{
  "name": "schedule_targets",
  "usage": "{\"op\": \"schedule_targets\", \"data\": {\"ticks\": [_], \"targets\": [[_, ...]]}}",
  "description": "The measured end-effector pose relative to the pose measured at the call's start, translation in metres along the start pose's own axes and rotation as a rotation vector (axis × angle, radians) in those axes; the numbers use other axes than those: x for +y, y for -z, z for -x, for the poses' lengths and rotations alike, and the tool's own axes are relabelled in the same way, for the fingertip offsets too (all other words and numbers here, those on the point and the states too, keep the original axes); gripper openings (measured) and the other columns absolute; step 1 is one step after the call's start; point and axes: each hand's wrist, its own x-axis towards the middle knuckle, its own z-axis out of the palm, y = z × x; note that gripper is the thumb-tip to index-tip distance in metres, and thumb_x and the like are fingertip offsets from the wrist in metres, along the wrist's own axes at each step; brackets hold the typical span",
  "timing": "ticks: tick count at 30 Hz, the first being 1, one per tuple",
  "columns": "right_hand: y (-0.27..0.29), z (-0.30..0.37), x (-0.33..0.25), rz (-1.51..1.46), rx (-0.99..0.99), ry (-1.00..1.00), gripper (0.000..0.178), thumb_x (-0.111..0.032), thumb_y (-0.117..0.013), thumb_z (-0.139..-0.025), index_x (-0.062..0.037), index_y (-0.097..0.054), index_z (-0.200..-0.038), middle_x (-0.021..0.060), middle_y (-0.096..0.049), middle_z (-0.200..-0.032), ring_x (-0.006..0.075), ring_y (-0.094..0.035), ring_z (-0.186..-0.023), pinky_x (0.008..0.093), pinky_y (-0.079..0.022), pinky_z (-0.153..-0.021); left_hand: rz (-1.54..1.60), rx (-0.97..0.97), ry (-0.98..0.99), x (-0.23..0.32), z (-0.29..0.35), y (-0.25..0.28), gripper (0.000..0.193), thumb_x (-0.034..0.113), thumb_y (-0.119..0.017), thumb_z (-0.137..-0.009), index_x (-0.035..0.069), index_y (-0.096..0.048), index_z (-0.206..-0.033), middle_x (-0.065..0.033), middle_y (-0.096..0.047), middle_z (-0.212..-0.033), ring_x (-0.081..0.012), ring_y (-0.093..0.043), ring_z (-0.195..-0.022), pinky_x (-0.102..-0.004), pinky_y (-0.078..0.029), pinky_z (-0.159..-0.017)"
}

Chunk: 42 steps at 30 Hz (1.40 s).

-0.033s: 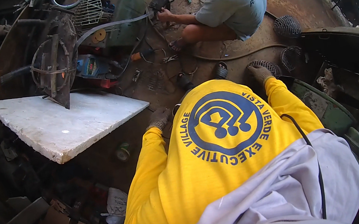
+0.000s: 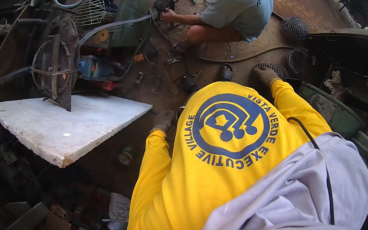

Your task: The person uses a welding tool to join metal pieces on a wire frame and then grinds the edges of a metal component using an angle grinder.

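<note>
My left hand [image 2: 163, 120], in a dark knitted glove, is low beside my left knee. A pale curved rim [image 2: 180, 111] shows next to it; its fingers are too dark and small to make out. My right hand [image 2: 265, 75], gloved too, appears closed on the near side of a rounded wire mesh basket [image 2: 275, 67] on the ground. Both arms are in yellow sleeves. Just right of that basket lies another curved wire mesh piece [image 2: 298, 59]. A further mesh basket [image 2: 294, 27] sits farther off. My sandaled feet [image 2: 225, 72] show ahead.
A white foam board [image 2: 78, 125] juts in at left, under a rusty metal stand [image 2: 58, 68]. A blue machine [image 2: 94, 67] stands behind it. Ahead, a person in a grey shirt [image 2: 241, 5] crouches, one hand on a dark tool. A hose [image 2: 252, 56] crosses the ground. Green metal panels [image 2: 331, 109] flank my right.
</note>
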Motion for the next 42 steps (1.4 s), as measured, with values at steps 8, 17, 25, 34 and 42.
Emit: {"op": "schedule_targets", "data": {"ticks": [8, 17, 25, 34, 42], "targets": [[0.009, 0.014, -0.019, -0.231, 0.032, -0.215, 0.058, -0.043, -0.05, -0.092, -0.0015, -0.055, -0.132, 0.0224, -0.053, -0.137, 0.0369, -0.049, -0.128, 0.038, -0.037, -0.107, 0.047, -0.007, -0.029, 0.037, 0.017, 0.015, 0.05, 0.04, -0.06, -0.086, 0.004, -0.064, -0.12, -0.0178, -0.065, -0.119, -0.0288, -0.062, -0.111, -0.0367, -0.046, -0.096], [-0.006, 0.014, 0.0, -0.303, 0.029, -0.191, 0.06, -0.044, -0.052, -0.091, -0.0022, -0.056, -0.133, 0.0205, -0.054, -0.137, 0.0357, -0.05, -0.127, 0.0382, -0.038, -0.107, 0.0, 0.049, -0.133, 0.014, 0.004, 0.012, 0.05, 0.04, -0.063, -0.085, 0.0, -0.065, -0.116, -0.0195, -0.067, -0.113, -0.0308, -0.064, -0.104, -0.039, -0.048, -0.09], [-0.007, 0.043, -0.022, -0.175, 0.037, -0.206, 0.06, -0.046, -0.051, -0.09, -0.0037, -0.056, -0.133, 0.0206, -0.054, -0.137, 0.0361, -0.05, -0.128, 0.0379, -0.038, -0.107, 0.051, -0.018, -0.095, 0.019, 0.022, 0.017, 0.05, 0.039, -0.062, -0.086, 0.0, -0.064, -0.117, -0.0181, -0.068, -0.108, -0.0274, -0.066, -0.096, -0.0379, -0.049, -0.085], [-0.021, 0.039, -0.007, -0.17, 0.068, -0.193, 0.061, -0.046, -0.051, -0.09, -0.0025, -0.054, -0.133, 0.0215, -0.053, -0.137, 0.0364, -0.05, -0.127, 0.0372, -0.038, -0.106, 0.012, -0.02, -0.055, -0.004, 0.004, 0.013, 0.053, 0.041, -0.062, -0.085, 0.003, -0.064, -0.121, -0.0157, -0.069, -0.107, -0.0255, -0.066, -0.094, -0.0373, -0.049, -0.085], [-0.035, 0.018, 0.0, -0.696, -0.102, -0.259, 0.058, -0.042, -0.054, -0.09, 0.0017, -0.057, -0.129, 0.0224, -0.059, -0.129, 0.0338, -0.057, -0.12, 0.0373, -0.042, -0.102, -0.053, 0.137, -0.266, -0.046, -0.012, 0.003, 0.048, 0.044, -0.059, -0.085, 0.005, -0.067, -0.112, -0.0167, -0.069, -0.103, -0.03, -0.063, -0.101, -0.0405, -0.047, -0.087]]}}
